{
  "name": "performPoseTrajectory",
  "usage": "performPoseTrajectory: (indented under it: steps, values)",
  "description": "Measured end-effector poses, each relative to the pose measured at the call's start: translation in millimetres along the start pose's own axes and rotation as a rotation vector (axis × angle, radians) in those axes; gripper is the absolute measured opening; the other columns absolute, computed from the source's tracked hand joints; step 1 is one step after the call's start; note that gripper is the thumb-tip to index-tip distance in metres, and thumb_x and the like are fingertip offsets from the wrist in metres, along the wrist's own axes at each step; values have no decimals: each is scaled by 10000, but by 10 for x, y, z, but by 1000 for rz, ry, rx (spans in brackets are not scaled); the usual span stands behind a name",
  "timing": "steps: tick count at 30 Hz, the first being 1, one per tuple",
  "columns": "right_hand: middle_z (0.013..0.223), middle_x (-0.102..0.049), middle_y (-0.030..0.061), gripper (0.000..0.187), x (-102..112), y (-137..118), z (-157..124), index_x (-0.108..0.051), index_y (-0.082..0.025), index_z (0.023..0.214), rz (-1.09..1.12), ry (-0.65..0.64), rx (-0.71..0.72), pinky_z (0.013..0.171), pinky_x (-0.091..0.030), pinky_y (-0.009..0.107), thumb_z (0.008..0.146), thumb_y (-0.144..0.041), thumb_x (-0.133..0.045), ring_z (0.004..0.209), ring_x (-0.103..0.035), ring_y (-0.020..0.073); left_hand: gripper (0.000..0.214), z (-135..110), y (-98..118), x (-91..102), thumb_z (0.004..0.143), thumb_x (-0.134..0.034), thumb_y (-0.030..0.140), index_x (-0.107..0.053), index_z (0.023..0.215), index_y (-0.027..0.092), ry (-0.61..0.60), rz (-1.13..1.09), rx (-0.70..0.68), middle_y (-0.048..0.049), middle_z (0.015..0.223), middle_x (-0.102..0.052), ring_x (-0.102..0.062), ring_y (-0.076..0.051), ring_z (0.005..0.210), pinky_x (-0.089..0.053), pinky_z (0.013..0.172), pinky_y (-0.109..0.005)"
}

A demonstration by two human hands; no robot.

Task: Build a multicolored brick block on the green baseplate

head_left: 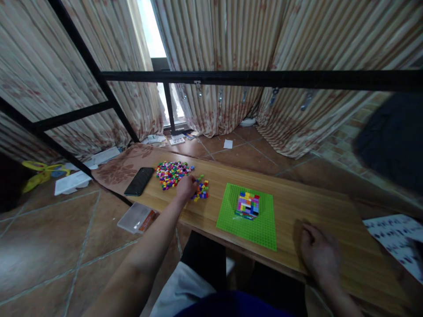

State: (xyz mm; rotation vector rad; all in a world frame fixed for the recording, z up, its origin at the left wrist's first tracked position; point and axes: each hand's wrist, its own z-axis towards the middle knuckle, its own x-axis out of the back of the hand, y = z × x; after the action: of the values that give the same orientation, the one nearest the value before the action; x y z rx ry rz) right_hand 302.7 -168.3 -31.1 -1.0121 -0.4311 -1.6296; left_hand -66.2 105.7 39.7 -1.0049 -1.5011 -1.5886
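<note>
My left hand (187, 187) reaches in among small coloured toy bricks, its fingers drawn together; anything between the fingertips is too small to make out. Behind it spreads a large heap of mixed bricks (172, 172), and a smaller group of bricks (202, 190) lies just to its right. A bright green baseplate (228, 215) rests on the wooden table, carrying a block-shaped build of many-coloured bricks (247, 204). To the right of the baseplate, my right hand (320, 250) rests on the tabletop with its fingers curled in and nothing visible in them.
A black phone (139, 181) lies at the left end of the wooden table (291, 202). Below that end is a clear plastic box (135, 218). Printed paper (396, 240) sits at the far right. A black metal frame (231, 78) runs across, before the curtains.
</note>
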Motion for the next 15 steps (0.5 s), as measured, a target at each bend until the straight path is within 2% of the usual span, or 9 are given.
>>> performPoseTrajectory:
  steps: [6,15]
  values:
    - [963,-665,167,386,10,-20,3,-690,-124,953,26,-8,-27,849,-451,440,864,-355,-394,921,-583,287,171,-38,-21,18,825,-565,229,-691,923,169,13,-25,-15,-114,932,-711,-636,-224,921,-441,791,-288]
    - [946,-661,150,380,31,-43,12,-693,-137,950,13,-17,-42,866,-447,451,852,-350,-395,915,-583,288,179,-365,-166,196,851,-523,239,-674,922,177,55,-142,40,-68,885,-714,-634,-179,807,-430,701,-257]
